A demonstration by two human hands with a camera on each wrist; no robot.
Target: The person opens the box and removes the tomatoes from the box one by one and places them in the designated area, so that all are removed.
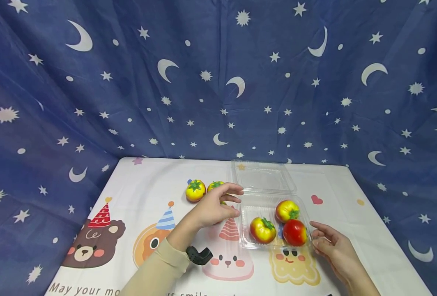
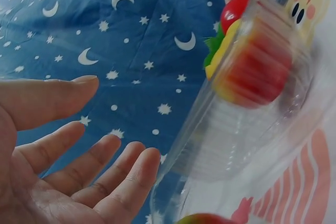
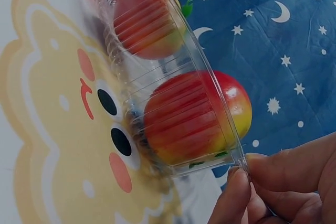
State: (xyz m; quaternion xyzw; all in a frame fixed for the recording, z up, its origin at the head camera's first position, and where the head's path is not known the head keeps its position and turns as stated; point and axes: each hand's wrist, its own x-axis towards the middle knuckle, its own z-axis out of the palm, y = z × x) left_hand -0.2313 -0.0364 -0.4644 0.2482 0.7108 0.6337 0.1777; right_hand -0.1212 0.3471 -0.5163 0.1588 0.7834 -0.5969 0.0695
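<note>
A clear hinged plastic box [image 1: 249,207] lies on the table with its lid [image 1: 264,176] folded back. In its tray are a red-and-yellow tomato [image 1: 263,230] at the front left, another tomato [image 1: 287,211] behind, and a redder tomato [image 1: 295,232] at the right. My right hand [image 1: 333,246] pinches the tray's right rim between thumb and fingers, as the right wrist view shows. My left hand [image 1: 215,205] hovers at the tray's left edge, fingers spread and holding nothing. Left of the box sit a tomato [image 1: 195,190] and a second tomato [image 1: 215,185], partly behind my left hand.
A white tablecloth with cartoon prints, among them a brown bear [image 1: 93,242], covers the table. A blue curtain [image 1: 203,135] with moons and stars hangs behind it. A black strap-like piece [image 1: 199,255] shows by my left wrist.
</note>
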